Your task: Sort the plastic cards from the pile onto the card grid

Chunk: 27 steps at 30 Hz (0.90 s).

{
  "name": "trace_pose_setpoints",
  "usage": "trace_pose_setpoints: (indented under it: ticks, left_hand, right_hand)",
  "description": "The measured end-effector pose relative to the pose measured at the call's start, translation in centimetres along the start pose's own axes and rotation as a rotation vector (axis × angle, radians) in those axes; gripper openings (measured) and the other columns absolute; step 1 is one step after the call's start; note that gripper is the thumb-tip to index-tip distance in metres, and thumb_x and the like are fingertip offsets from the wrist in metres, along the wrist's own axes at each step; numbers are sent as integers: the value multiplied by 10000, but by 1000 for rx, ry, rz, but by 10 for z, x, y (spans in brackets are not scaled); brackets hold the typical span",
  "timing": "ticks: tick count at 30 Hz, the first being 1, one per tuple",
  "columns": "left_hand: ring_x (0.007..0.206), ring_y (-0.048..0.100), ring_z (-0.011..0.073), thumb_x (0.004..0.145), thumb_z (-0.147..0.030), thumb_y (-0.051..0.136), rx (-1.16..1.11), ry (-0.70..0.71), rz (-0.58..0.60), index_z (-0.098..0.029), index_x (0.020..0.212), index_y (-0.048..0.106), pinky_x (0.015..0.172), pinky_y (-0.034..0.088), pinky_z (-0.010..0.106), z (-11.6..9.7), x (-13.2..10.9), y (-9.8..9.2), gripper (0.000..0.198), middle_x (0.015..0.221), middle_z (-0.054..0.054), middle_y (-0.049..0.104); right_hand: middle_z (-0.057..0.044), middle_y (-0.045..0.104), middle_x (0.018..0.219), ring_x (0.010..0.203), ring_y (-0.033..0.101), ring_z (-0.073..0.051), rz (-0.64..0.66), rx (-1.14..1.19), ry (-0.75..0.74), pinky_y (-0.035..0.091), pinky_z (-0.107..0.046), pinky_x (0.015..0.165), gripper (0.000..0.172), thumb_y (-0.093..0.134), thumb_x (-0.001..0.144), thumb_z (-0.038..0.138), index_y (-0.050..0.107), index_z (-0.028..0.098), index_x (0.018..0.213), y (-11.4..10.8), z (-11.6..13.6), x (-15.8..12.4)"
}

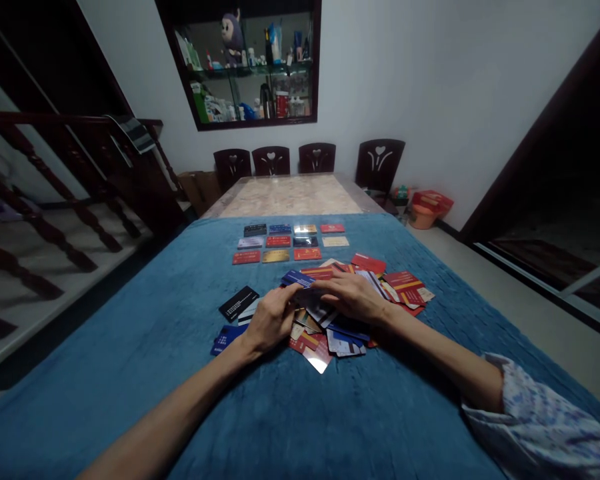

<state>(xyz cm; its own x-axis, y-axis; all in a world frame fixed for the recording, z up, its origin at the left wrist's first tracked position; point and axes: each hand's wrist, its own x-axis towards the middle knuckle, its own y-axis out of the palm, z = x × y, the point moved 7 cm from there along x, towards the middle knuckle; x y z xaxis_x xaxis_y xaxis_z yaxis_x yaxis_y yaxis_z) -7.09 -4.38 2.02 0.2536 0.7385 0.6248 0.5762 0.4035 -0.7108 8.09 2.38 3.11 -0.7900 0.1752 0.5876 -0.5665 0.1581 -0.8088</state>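
Observation:
A loose heap of plastic cards lies on the blue cloth, with a red card (313, 350) at its near edge and a dark red card (404, 288) at its right. My left hand (273, 317) is at the heap's left side, fingers curled in and the index finger toward a blue card (296, 277); what it grips is hidden. Stretched flat over the heap, my right hand (353, 295) touches the cards, its fingertips close to my left hand's. Left of my left hand lie a black card (239, 303) and a dark blue card (226, 339).
Beyond the heap, cards are laid out in three rows, among them a gold card (276, 256) and a pink-red card (333, 228). The blue cloth (145, 340) covers the near part of the marble-topped table (290, 193). Dark chairs (380, 163) stand around the far end.

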Motion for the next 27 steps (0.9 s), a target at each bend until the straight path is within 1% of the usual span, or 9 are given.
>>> trace_pose_setpoints:
  ticks: [4, 7, 10, 12, 16, 18, 21, 23, 27]
  left_hand:
    - [897, 666, 197, 881, -85, 446, 3, -2, -15, -155, 1244, 572, 817, 566, 339, 0, 0, -1, 391, 1022, 100, 708]
    - [917, 665, 195, 880, -82, 447, -14, 0, -35, -168, 1273, 563, 834, 566, 338, 1, 1, -2, 419, 1054, 97, 705]
    - [979, 668, 199, 867, -60, 439, -27, -2, -46, -176, 1303, 549, 874, 565, 343, 4, 2, -3, 464, 1102, 98, 702]
    - [1020, 665, 202, 866, -54, 437, -25, 3, -54, -178, 1319, 540, 905, 562, 356, 6, 2, -4, 481, 1139, 101, 698]
    - [1062, 661, 202, 880, -58, 429, -15, 16, -62, -180, 1327, 530, 948, 555, 376, 10, 5, -5, 474, 1182, 102, 690]
    - [1071, 661, 199, 895, -75, 434, -15, 7, -69, -174, 1312, 535, 955, 554, 370, 12, 6, -6, 440, 1186, 103, 690]
    - [1099, 654, 196, 901, -89, 448, -28, -18, -88, -167, 1290, 544, 973, 547, 362, 14, 6, -8, 408, 1208, 105, 682]
    - [1109, 648, 199, 891, -88, 459, -44, -30, -73, -169, 1295, 539, 983, 543, 372, 14, 7, -9, 420, 1219, 107, 674]
    - [1104, 632, 225, 862, -105, 513, -68, -52, 8, -169, 1352, 493, 972, 543, 407, 13, 10, -10, 494, 1224, 123, 651]
  right_hand:
    - [-58, 688, 815, 784, 602, -190, -14, -61, -33, 502, -314, 703, 334, 462, 996, 250, 579, 195, 1303, 5, 0, -1]
    - [-66, 676, 825, 804, 612, -198, -39, -55, -23, 519, -328, 717, 342, 431, 1007, 265, 568, 187, 1311, 6, -1, 0]
    - [-76, 672, 895, 850, 622, -200, -36, -11, 2, 534, -342, 762, 353, 423, 1007, 257, 536, 200, 1337, 6, 0, 2]
    - [-92, 669, 984, 916, 622, -209, -31, 21, 13, 538, -361, 807, 388, 441, 989, 220, 493, 206, 1373, 5, 3, 3]
    - [-147, 622, 1162, 1062, 582, -258, -12, 63, 33, 524, -428, 882, 543, 528, 918, 179, 401, 192, 1445, 5, 6, 5]
    - [-160, 609, 1171, 1085, 567, -277, 1, 67, 49, 518, -446, 887, 591, 555, 903, 195, 375, 184, 1466, 7, 6, 5]
    - [-177, 599, 1158, 1072, 560, -287, 0, 50, 55, 517, -444, 873, 597, 562, 907, 215, 370, 152, 1468, 7, 7, 6]
    - [-185, 593, 1159, 1054, 558, -288, -2, 32, 56, 516, -446, 865, 588, 562, 910, 231, 379, 137, 1461, 7, 7, 6]
    - [-185, 597, 1155, 1034, 560, -296, -11, -3, 91, 512, -462, 857, 582, 571, 909, 280, 396, 141, 1447, 6, 5, 7]
